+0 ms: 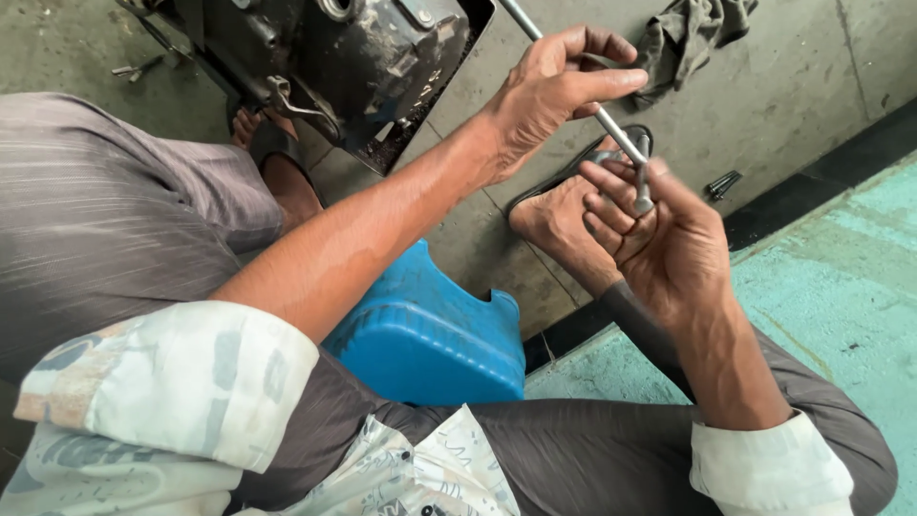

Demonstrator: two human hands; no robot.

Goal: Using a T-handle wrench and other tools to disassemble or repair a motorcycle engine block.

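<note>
My left hand point(554, 81) grips the long steel shaft of a T-shaped socket wrench point(614, 132) that runs from the top middle down to the right. My right hand point(669, 234) is curled around the lower end of that tool, fingers closed on its short metal socket tip point(643, 186). Both hands hover above my right foot point(554, 225) in a black sandal. A dark greasy engine block point(353, 57) sits on the floor at the top, left of my left hand.
I sit on a low blue plastic stool point(430, 334). A grey rag point(693, 33) lies on the concrete floor at the top right. Loose bolts point(723, 183) rest near a black strip bordering a teal floor point(841, 287). My left foot point(277, 158) is by the engine.
</note>
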